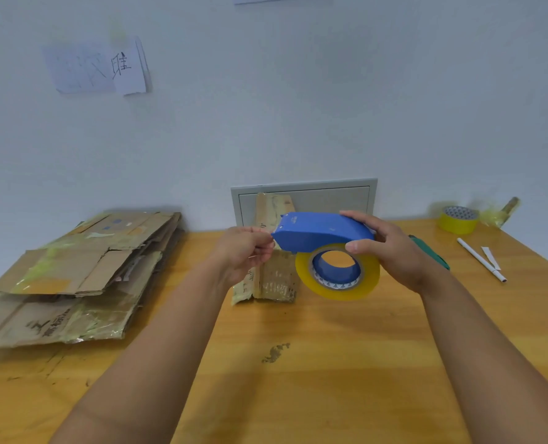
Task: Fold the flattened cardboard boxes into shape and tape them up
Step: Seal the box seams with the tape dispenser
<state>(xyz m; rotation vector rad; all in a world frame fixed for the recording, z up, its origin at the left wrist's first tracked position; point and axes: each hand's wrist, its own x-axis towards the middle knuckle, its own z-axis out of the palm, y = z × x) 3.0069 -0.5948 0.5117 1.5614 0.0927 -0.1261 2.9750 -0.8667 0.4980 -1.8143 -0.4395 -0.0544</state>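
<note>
Several flattened boxes (74, 274) lie stacked at the frame's left on the counter (298, 363). At centre, the right hand (391, 248) grips the tape dispenser (320, 232); the left hand (244, 251) pinches its tape end, which could tear or stick back.

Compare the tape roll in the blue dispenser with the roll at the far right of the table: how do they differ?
The dispenser's roll is held in the air on edge by the right hand; the spare roll lies flat on the table, untouched. The dispenser's roll is translucent yellow on a blue hub; the spare roll is opaque yellow. Both are yellow tape.
</note>
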